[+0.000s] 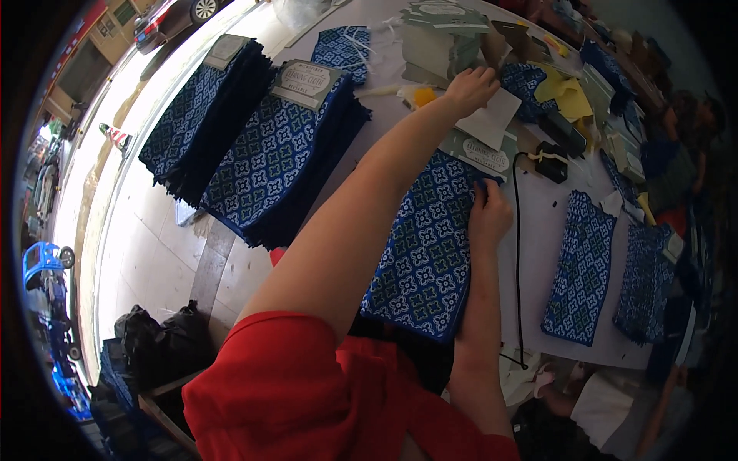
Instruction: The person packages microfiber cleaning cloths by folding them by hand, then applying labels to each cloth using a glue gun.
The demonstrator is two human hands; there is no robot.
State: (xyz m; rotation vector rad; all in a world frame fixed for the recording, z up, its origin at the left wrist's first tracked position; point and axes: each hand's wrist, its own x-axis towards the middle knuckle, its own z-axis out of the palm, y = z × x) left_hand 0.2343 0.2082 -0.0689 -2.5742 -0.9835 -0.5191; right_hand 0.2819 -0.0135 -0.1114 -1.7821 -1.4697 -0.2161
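- At the far left, beyond the table's [538, 223] edge, black bags [157, 334] sit on the floor [146, 246] in bright light.
- On the left part of the white table stand two tall stacks of blue patterned cloths: the far-left stack [196, 115] and a second stack [280, 157] just beside it, each topped with a grey-green card label.
- A smaller folded blue cloth [342, 50] lies farther back, near a pile of grey-green cards [442, 34].
- The person's left arm, in a red sleeve [284, 384], stretches from the near edge far across the table.
- The left hand [470, 88] rests palm down, fingers loosely curled, on a white paper sheet [492, 119] at the far middle; whether it is pinching the sheet cannot be told.
- A small orange object [423, 96] lies just left of that hand.
- The blue patterned cloth [427, 246] in work lies in the middle of the table, in front of the person, with a grey-green card label [486, 154] at its far end.
- The right hand [489, 215] lies on the right far corner of this cloth, fingers bent and pressing on its edge just below the label.
- A black cord [516, 253] runs along the table just right of the right hand, up to a small black device [550, 163].
- Further right lie another blue patterned cloth [582, 269] and, near the right edge, one more [644, 280].
- Yellow cloth pieces [565, 92] lie at the far right.
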